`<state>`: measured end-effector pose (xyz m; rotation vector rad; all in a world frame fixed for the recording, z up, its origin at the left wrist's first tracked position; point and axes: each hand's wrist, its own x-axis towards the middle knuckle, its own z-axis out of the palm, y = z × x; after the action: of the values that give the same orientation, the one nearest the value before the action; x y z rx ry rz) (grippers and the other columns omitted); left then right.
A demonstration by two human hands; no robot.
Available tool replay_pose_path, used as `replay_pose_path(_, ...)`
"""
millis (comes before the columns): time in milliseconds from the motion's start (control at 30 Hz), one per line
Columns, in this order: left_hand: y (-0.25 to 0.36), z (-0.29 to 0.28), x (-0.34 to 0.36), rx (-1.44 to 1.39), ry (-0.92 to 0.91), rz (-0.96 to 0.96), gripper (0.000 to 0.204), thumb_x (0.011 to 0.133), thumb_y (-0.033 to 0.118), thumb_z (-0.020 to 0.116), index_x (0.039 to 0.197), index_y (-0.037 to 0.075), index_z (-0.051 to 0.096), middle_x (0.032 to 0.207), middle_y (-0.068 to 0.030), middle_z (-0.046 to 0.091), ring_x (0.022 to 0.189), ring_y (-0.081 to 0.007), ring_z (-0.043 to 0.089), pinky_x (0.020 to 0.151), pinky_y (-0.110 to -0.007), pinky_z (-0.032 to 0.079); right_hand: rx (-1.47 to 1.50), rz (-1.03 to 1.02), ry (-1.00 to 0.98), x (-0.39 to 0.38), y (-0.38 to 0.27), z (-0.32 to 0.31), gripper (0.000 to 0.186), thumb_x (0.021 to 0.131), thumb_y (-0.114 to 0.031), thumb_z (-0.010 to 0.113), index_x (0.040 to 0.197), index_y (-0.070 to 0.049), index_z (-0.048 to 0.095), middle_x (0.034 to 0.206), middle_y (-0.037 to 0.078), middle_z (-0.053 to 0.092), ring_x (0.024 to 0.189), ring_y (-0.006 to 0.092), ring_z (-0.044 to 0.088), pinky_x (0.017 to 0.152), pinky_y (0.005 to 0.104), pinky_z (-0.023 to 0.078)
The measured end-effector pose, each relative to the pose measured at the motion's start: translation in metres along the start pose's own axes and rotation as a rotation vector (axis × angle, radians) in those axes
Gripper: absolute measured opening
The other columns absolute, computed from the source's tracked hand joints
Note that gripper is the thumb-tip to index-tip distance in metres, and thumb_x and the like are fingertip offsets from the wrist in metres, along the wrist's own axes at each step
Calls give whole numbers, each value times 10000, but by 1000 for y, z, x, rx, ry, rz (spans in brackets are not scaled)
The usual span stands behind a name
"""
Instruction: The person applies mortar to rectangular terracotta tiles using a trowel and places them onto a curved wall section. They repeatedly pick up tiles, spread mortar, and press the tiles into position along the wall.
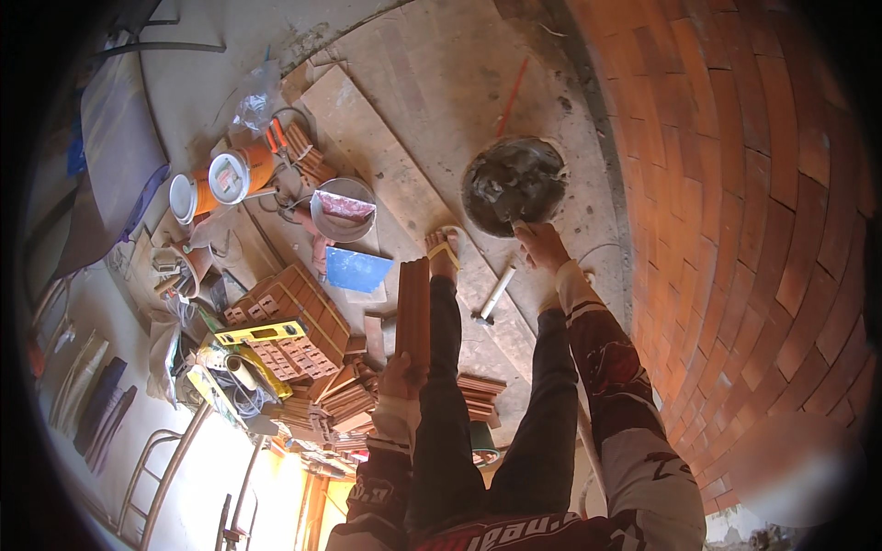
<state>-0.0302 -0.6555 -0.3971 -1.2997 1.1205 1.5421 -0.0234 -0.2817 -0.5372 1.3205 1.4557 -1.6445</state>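
Head view: the brick wall (717, 230) fills the right side, its courses running together over nearly all that shows, so the work there looks well advanced; how far it goes past the dark rim I cannot tell. A round tub (468, 197) at the far middle holds plenty of wet grey mortar (519, 170), which suggests more laying is left. The grooved terracotta brick piece (413, 308) is off the wall, upright at the near middle with the left grip (401, 375) closed around its lower end; whether it is one piece or several together is unclear. The right grip (540, 246) is closed on the handle of a trowel (507, 211), whose blade rests in the mortar.

The concrete floor (574, 101) is dusty and stained, crossed by a long wooden board (381, 142). Harsh daylight enters at the near left, beside a metal frame (163, 482). Left of the person sit a hollow-brick stack (303, 308), orange buckets (260, 165), a grey bucket (344, 230), a blue panel (356, 269) and a yellow spirit level (262, 332). A hammer (497, 292) lies between the feet.
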Motion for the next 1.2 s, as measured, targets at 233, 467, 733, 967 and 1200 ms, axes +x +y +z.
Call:
replay_pose_path(233,16,68,-11,144,159,103,310,885,221,619,1116,21,564,919,-95,640,751,-207,640,553,-298,515,-524,-376,201,8,27,-1,250,853,-315,597,924,-78,633,816,168,657,782,344,643,680,423,500)
replay_pose_path(467,7,76,13,81,69,121,306,872,153,656,1138,17,590,936,-74,650,743,-190,656,585,-286,568,-635,-403,117,10,24,-13,252,844,-322,592,993,-120,623,882,189,656,847,395,629,737,476,494)
replay_pose_path(733,-10,94,9,108,63,100,309,876,142,652,1147,6,589,960,-79,651,765,-198,667,596,-294,579,-730,-545,66,25,26,-27,262,847,-333,569,953,-99,618,846,189,639,808,377,627,714,452,502)
replay_pose_path(967,-18,105,25,232,49,189,390,877,136,635,1228,-12,553,1013,-84,635,810,-209,656,621,-299,561,-227,-182,-213,4,24,-49,268,830,-272,625,868,-7,621,658,119,571,520,226,557,512,356,458)
replay_pose_path(1200,-23,136,66,420,68,362,416,880,114,593,1261,-44,539,996,-91,642,732,-168,644,577,-254,551,102,-108,-171,-36,47,-36,227,863,-236,607,909,-18,648,622,15,534,422,100,469,394,281,369)
